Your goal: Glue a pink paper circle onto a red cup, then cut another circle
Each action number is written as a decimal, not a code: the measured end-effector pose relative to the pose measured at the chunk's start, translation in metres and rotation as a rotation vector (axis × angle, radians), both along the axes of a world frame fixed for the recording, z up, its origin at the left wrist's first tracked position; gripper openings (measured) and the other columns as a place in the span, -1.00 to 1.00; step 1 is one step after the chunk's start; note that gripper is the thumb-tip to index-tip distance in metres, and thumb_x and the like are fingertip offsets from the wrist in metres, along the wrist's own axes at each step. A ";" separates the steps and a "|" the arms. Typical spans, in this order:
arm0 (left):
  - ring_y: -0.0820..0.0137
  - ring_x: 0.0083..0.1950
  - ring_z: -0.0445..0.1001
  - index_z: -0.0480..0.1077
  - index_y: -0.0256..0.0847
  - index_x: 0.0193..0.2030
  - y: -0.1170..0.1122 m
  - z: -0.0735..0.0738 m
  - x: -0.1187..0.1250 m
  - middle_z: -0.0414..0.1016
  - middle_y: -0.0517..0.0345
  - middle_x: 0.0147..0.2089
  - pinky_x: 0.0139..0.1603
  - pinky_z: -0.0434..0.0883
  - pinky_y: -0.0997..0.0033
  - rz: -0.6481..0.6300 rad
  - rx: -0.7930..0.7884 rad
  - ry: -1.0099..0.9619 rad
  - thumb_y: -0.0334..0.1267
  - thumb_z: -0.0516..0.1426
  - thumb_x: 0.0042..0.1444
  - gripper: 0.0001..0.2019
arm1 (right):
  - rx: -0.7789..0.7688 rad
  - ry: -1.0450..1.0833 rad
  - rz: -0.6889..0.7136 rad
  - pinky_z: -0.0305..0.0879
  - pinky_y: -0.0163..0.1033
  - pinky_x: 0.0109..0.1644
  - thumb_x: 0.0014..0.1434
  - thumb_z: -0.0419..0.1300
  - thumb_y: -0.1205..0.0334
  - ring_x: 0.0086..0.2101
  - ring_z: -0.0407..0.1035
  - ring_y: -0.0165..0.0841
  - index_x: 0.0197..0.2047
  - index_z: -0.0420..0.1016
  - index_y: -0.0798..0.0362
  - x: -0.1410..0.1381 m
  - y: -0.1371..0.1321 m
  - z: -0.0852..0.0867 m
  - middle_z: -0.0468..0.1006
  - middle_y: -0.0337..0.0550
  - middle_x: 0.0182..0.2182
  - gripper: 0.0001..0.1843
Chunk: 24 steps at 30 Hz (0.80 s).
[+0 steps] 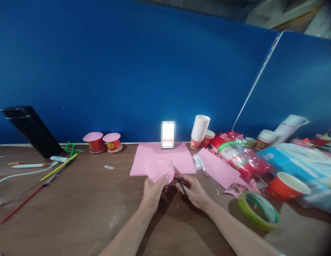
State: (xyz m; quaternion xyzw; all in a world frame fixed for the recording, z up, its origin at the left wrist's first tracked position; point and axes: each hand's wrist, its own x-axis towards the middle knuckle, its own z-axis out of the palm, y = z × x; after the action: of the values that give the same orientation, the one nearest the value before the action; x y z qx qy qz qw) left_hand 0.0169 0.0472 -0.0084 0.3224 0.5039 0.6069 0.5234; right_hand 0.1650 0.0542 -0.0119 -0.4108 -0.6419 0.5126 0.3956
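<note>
My left hand point(154, 190) pinches a round piece of pink paper point(160, 171), its thumb lying on top near the lower edge. A dark curved line runs along the upper part of that piece. In my right hand point(193, 190) is a pair of scissors point(182, 185) with dark handles, the blades pointing up and away beside the paper's right edge. How far the blades are apart I cannot tell. Just beyond both hands lies a stack of pink paper sheets point(138, 161) on the brown table point(101, 206).
Two red cups with pink tops point(94, 142) stand at the back left, near a black bottle point(34, 131). To the right are stacked white cups point(199, 129), a red plastic bag point(234, 153), pink scraps point(218, 169), a tape roll point(258, 211) and a tipped red cup point(286, 186).
</note>
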 end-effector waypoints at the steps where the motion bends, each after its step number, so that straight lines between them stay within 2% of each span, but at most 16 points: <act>1: 0.54 -0.70 0.24 0.43 -0.40 -0.51 0.000 0.000 0.000 0.34 0.20 -0.71 -0.70 0.22 0.55 -0.004 0.009 0.000 -0.13 0.25 -0.29 -0.69 | 0.004 0.003 0.003 0.12 -0.40 -0.54 0.01 0.16 0.08 -0.59 0.16 -0.50 -0.11 0.36 0.15 0.000 0.000 0.000 0.31 -0.29 -0.59 -0.59; 10: 0.53 -0.69 0.23 0.41 -0.41 -0.54 -0.001 0.001 -0.001 0.31 0.20 -0.72 -0.69 0.22 0.53 -0.014 0.008 0.024 -0.13 0.25 -0.28 -0.70 | 0.011 0.015 0.024 0.11 -0.41 -0.53 0.02 0.16 0.13 -0.57 0.16 -0.51 -0.16 0.37 0.13 0.000 -0.001 0.003 0.30 -0.30 -0.58 -0.67; 24: 0.52 -0.68 0.25 0.40 -0.42 -0.52 0.000 0.000 -0.001 0.32 0.18 -0.71 -0.68 0.24 0.54 -0.027 -0.010 0.044 -0.14 0.24 -0.25 -0.70 | -0.011 0.032 0.031 0.09 -0.41 -0.53 0.04 0.14 0.12 -0.58 0.15 -0.51 -0.17 0.35 0.15 0.000 -0.001 0.000 0.25 -0.32 -0.59 -0.68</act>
State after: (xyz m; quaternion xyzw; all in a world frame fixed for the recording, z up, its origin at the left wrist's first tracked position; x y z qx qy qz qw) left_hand 0.0162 0.0469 -0.0088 0.3396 0.5139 0.5899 0.5221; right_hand 0.1654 0.0533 -0.0115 -0.3947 -0.6391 0.5287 0.3952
